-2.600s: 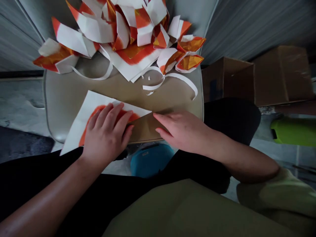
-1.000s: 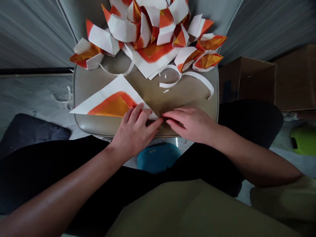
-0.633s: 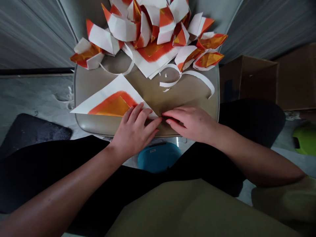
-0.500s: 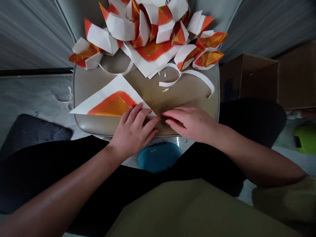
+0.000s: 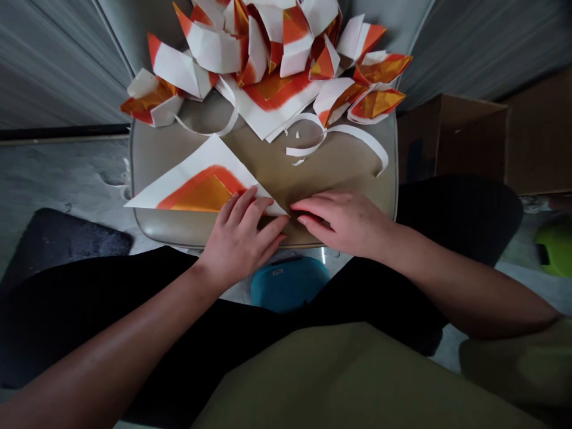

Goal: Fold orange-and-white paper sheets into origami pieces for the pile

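A white sheet folded into a triangle, with an orange and gold centre, lies on a beige seat cushion. My left hand rests flat on the triangle's right corner, fingers stretched out over the fold. My right hand lies flat just to the right, its fingertips meeting the paper's tip and the left hand's fingers. Neither hand grips anything.
A heap of folded orange-and-white paper pieces covers the cushion's far side, with curled white paper strips before it. Brown cardboard boxes stand to the right, a blue object lies below the cushion, a green thing at far right.
The sheet went from lying under my left palm at the near left to a folded triangle showing its gold centre. In the last second, both hands have barely moved.
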`<state>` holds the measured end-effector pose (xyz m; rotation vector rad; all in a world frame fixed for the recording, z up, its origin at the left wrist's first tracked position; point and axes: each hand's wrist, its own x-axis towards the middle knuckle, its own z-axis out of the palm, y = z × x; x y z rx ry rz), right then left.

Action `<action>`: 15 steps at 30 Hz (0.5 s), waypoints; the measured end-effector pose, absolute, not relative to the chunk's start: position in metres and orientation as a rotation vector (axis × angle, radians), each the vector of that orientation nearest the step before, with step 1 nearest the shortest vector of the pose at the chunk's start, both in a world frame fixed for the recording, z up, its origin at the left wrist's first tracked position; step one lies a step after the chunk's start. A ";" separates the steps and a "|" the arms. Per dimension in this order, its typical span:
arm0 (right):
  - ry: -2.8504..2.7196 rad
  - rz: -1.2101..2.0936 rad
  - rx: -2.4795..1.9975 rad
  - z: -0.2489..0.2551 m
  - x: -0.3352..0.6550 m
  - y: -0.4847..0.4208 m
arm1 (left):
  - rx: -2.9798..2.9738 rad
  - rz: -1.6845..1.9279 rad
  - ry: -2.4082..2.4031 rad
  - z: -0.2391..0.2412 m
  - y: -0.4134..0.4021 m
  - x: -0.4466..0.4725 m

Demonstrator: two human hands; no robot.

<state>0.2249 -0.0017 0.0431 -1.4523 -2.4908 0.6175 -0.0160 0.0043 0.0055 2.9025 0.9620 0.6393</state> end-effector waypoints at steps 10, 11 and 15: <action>-2.412 0.366 -1.246 0.042 0.218 0.006 | 2.993 0.676 0.666 0.004 -0.028 -0.008; -2.435 0.362 -1.216 0.041 0.217 0.007 | 3.003 0.691 0.617 0.004 -0.029 -0.008; -2.580 0.359 -1.091 0.036 0.215 0.007 | 2.937 0.786 0.548 0.008 -0.028 -0.014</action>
